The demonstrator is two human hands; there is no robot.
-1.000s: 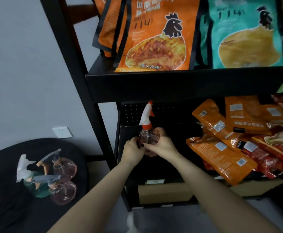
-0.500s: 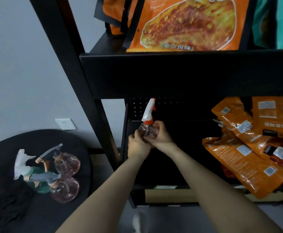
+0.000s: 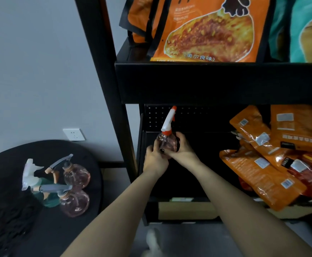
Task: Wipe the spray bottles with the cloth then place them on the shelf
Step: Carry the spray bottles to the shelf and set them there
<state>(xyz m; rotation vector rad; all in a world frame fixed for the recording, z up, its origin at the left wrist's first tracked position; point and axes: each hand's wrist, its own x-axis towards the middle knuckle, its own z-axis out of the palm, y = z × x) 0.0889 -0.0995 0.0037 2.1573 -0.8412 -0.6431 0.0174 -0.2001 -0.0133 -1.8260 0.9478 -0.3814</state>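
A small clear pink spray bottle with a white and orange nozzle stands upright at the left end of the lower black shelf. My left hand grips its lower left side. My right hand wraps around its right side. On the round black table at the lower left lie two more pink spray bottles and a green one with a white nozzle. A dark cloth lies on that table's near left part.
Orange snack packets are piled on the right of the lower shelf. Large orange and teal bags stand on the upper shelf. A black upright post stands left of the shelf. A white wall socket sits behind the table.
Both hands stay around the bottle, which has hardly shifted against the shelf. The view has moved closer and tilted, so the shelf fills more of the frame.
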